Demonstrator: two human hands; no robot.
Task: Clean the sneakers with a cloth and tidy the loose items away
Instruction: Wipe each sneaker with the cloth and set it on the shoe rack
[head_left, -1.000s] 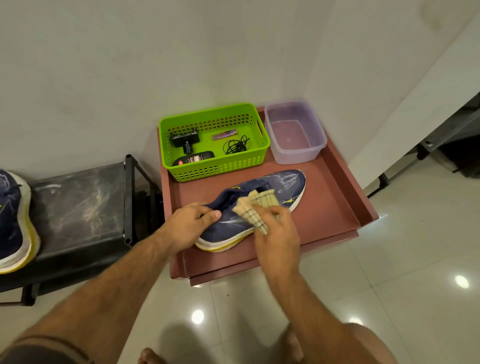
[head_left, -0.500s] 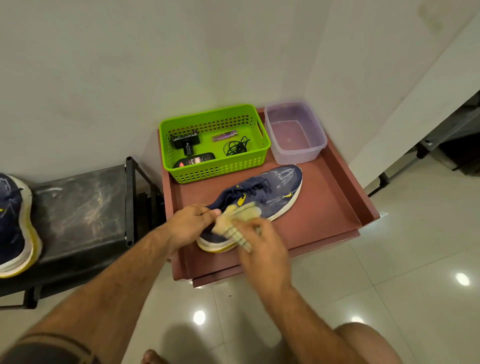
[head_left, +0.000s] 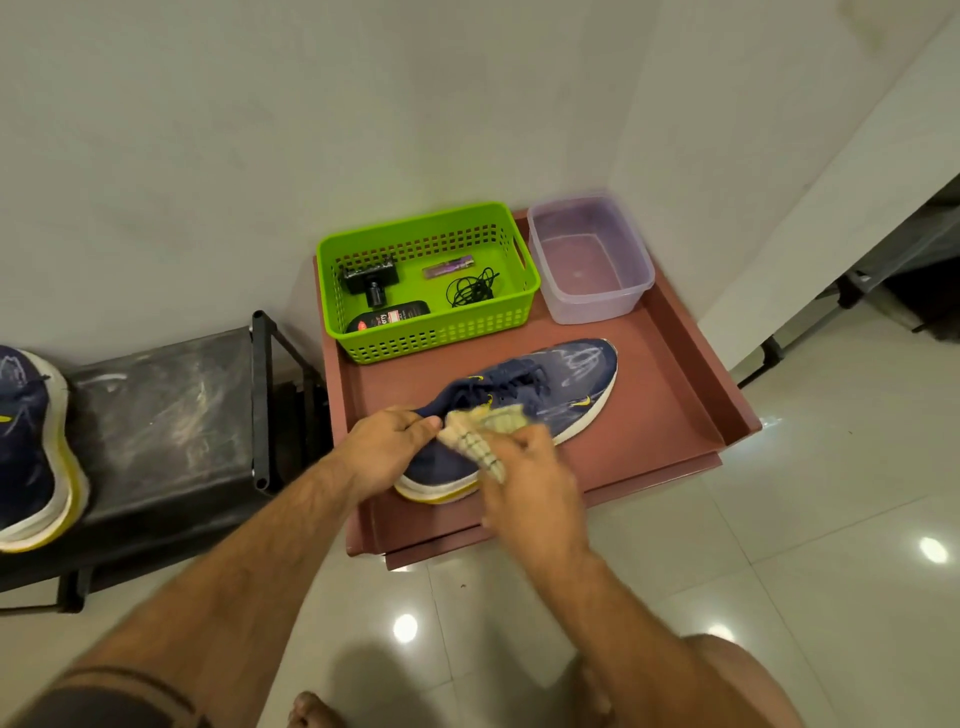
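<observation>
Sneaker (head_left: 545, 395) lies on its side across the front half of the red tray (head_left: 675, 415), heel toward the front-left corner. Your left hand (head_left: 387, 449) grips the heel collar; your right hand (head_left: 524, 478) is bunched round the cloth (head_left: 483, 434), which is pressed on the side panel. The upper looks soft and will likely flex, so brace at the stiffer heel. Cloth is limp; keep it wadded. Chalky marks at the toe, though blurred.

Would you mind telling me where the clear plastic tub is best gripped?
Probably by the rim of the clear tub, from above. It stands upright and open beside the green basket, and its front and right rim look unobstructed.
</observation>
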